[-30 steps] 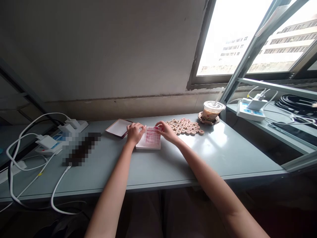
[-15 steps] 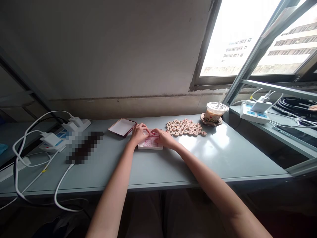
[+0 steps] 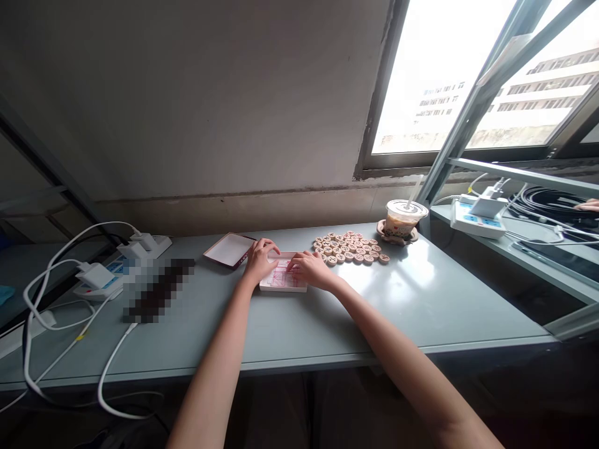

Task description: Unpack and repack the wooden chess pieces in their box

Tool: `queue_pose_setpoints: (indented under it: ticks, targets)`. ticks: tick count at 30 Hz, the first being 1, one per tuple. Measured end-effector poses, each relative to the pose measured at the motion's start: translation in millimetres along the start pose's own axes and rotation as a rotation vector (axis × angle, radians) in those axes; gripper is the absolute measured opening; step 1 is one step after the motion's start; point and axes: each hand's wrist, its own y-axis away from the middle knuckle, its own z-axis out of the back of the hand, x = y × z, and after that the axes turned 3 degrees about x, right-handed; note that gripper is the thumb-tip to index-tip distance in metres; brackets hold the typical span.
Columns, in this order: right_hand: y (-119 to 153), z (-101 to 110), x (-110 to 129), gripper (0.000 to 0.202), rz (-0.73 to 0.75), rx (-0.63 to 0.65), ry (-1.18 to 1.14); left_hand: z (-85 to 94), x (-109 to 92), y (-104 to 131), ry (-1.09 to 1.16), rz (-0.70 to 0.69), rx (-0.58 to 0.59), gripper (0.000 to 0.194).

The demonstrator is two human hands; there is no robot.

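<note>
A shallow white box (image 3: 291,289) sits on the desk, and a folded chessboard sheet with red lines (image 3: 279,274) lies inside it. My left hand (image 3: 260,262) rests at the box's left edge, thumb and fingers apart. Over the right half of the sheet is my right hand (image 3: 312,270), fingers stretched out onto it and hiding that part. Just left of the box lies its dark red lid (image 3: 229,250), white inside facing up. Several round wooden Chinese chess pieces (image 3: 349,247) are spread flat to the right of my right hand.
A lidded drink cup with a straw (image 3: 403,218) stands in a cardboard holder at the back right. Power strips with white plugs (image 3: 100,280) and cables take up the left side. Another power strip (image 3: 477,215) and a person's hand (image 3: 588,205) show on the right shelf.
Both hands pinched at the sheet's upper part before. Now they have parted: the left thumb has drawn back left, and the right fingers lie lower on the sheet. The view has tilted slightly.
</note>
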Motion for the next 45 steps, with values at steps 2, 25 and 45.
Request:
queue_pose_setpoints:
  ticks: [2,25,45]
  targets:
    - [0,1,0,0.025,-0.001,0.002,-0.017,1.0,-1,0,0.013,0.024,0.013,0.019]
    - [-1,-3,-4,0.041,0.089,0.088,-0.004,-7.1,16,-2,0.284,0.131,0.202,0.035]
    - [2,8,1,0.048,0.144,0.223,0.042,4.7,14,0,0.435,0.210,0.329,0.035]
